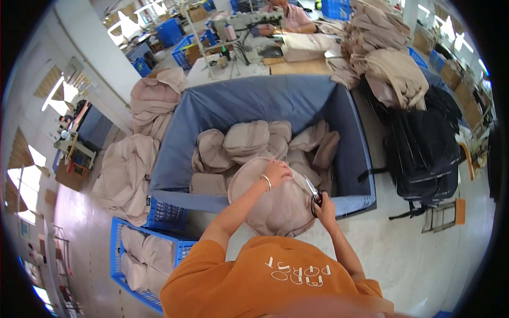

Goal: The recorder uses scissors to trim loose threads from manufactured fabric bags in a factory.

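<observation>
A rounded beige fabric bag piece (273, 209) with a seamed edge lies in front of me, across the near rim of a large cloth-lined bin. My left hand (278, 172) grips its upper part, the fingers closed on the fabric; a pale bangle circles that wrist. At the piece's right edge, my right hand (325, 209) is closed around the black handles of a pair of scissors (310, 186). Their metal blades point up and to the left, beside the fabric. Whether the blades touch a thread cannot be made out.
The blue-grey bin (238, 95) contains several beige bag pieces (246, 139). To the left are a beige pile (124, 169) and a blue crate (117, 252) of folded pieces. Black backpacks (421, 153) stand right. Beyond the bin, a person (299, 18) sits at a sewing machine (249, 24).
</observation>
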A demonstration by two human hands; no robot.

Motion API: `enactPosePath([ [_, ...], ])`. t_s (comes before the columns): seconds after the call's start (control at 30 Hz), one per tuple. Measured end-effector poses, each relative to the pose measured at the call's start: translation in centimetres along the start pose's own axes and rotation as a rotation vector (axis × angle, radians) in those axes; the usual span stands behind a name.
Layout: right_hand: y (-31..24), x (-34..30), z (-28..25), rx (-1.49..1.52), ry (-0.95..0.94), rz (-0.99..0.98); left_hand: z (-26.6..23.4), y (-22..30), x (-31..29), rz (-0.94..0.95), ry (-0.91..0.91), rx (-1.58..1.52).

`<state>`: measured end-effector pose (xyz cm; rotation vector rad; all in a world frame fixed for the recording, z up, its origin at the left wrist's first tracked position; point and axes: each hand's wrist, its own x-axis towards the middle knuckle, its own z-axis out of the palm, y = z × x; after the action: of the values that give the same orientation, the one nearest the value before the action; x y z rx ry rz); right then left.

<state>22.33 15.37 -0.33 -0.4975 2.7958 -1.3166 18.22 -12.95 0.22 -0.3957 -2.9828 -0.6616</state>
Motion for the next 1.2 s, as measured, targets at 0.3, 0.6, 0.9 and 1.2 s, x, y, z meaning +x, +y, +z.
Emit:
enactPosePath([
  [0.3,-0.4,-1.2,-0.8,0.025,0.045,0.068,-0.3,0.9,-0.3,-0.031,-0.102,-0.099],
  [0.6,-0.6,-1.3,-1.2,0.055,0.023,0.086,-1.1,-1.8,-2.3,-0.231,0.173,0.027],
  [0.9,-1.6,1.2,-1.1,-0.086,-0.019,-0.118,0.6,-4.8,-14.1,-0.830,0.791,-0.025],
  [1.2,-4.6,4.9,2.0,-0.129,-0.141,-0.218,8.4,3.1,-26.7,-1.040,0.133,-0.722],
])
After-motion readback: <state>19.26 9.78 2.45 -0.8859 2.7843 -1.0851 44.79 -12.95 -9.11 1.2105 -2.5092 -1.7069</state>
